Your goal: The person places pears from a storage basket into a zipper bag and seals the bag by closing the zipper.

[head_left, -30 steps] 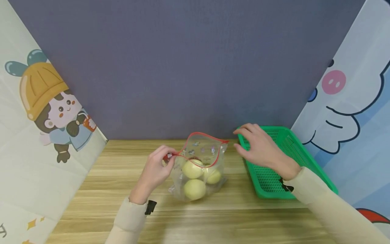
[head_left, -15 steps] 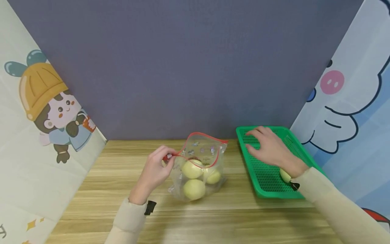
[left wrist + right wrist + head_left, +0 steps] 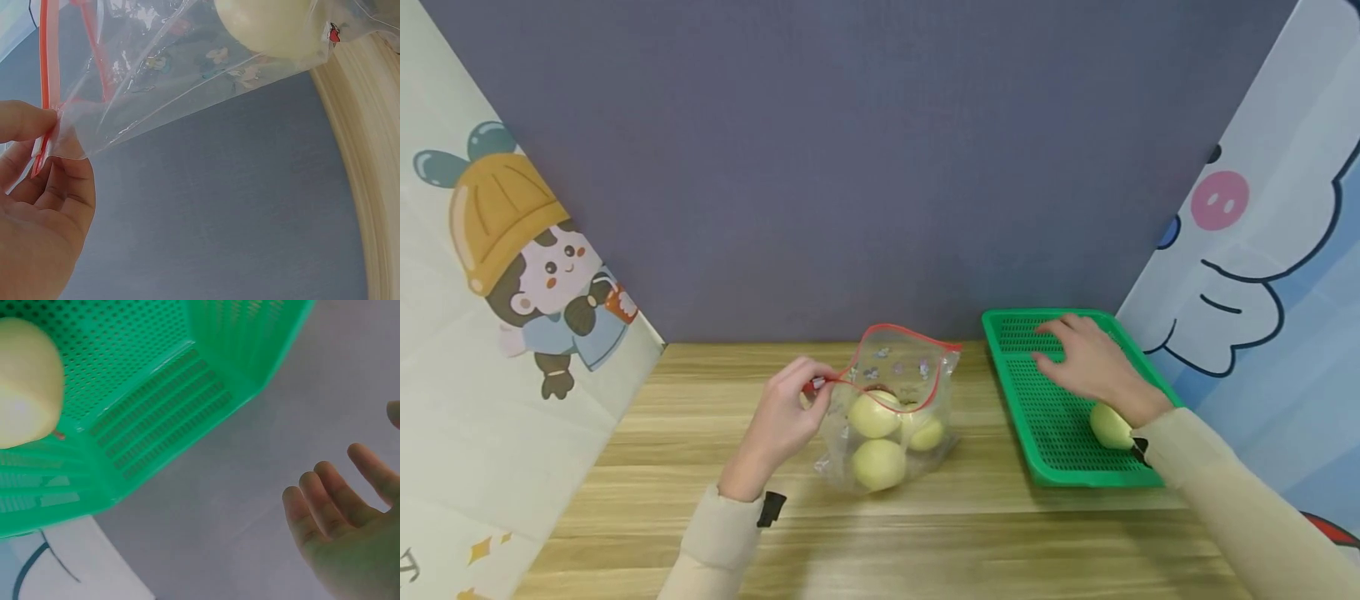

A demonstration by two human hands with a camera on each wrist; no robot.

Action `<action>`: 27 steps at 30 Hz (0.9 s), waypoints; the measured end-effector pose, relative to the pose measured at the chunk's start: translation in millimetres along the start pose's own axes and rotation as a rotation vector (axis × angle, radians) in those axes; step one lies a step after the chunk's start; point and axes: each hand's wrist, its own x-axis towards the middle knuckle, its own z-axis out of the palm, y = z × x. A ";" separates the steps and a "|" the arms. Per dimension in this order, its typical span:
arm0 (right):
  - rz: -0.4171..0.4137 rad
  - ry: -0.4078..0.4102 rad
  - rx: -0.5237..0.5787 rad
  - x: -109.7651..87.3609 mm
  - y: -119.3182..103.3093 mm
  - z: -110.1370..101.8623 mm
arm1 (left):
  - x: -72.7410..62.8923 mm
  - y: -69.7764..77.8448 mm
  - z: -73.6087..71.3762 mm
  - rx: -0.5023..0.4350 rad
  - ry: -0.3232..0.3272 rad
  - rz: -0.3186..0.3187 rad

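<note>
A clear zip bag (image 3: 891, 367) with a red zip edge stands on the table, its mouth spread open. Inside it lie several pale yellow-green fruits (image 3: 879, 464), round and apple- or pear-like. My left hand (image 3: 786, 412) pinches the left corner of the red zip between thumb and fingers, as the left wrist view (image 3: 47, 187) also shows. Over the green basket (image 3: 1037, 450) hovers my right hand (image 3: 1093, 362), fingers spread and holding nothing. One more such fruit (image 3: 1108, 427) sits in the basket under my right wrist; its short stem shows in the right wrist view.
The wooden table (image 3: 925, 550) runs up to a dark grey panel (image 3: 880, 167) behind the bag and basket. Cartoon-printed sheets stand on both sides, the right one (image 3: 1247, 317) close beside the basket.
My right hand has moved right, from the basket's left rim to above its inside. The fruit in the basket has come into sight from under my wrist. My left hand keeps its place.
</note>
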 end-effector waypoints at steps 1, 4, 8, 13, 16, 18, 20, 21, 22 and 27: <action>0.010 -0.008 0.000 -0.5 2.9 0.4 | -0.2 -0.3 0.2 -0.002 -0.002 -0.003; 0.039 -0.031 0.007 -2.1 10.5 1.8 | -0.3 -0.4 0.3 -0.007 -0.005 -0.011; 0.058 -0.039 0.006 -3.1 19.5 3.3 | 0.5 -0.2 0.2 -0.011 -0.002 -0.007; 0.070 -0.058 -0.016 -4.8 31.6 4.4 | 0.6 -0.8 0.6 -0.011 0.002 -0.003; 0.074 -0.078 -0.024 -5.3 38.7 4.5 | 0.6 -0.6 0.4 -0.011 0.000 -0.003; 0.077 -0.085 -0.020 -5.2 42.4 4.0 | 0.7 -0.5 0.2 -0.011 0.001 -0.001; 0.078 -0.093 -0.021 -5.0 46.3 4.0 | 0.7 -0.3 0.1 -0.009 0.002 0.001; 0.081 -0.097 -0.022 -5.1 47.4 3.8 | 0.7 -0.2 0.1 -0.009 0.003 0.002; 0.085 -0.107 -0.025 -5.4 48.8 4.0 | 0.7 0.0 0.0 -0.008 0.003 0.003; 0.098 -0.150 -0.039 -8.0 57.6 7.2 | 0.6 0.8 -0.3 -0.002 -0.004 -0.005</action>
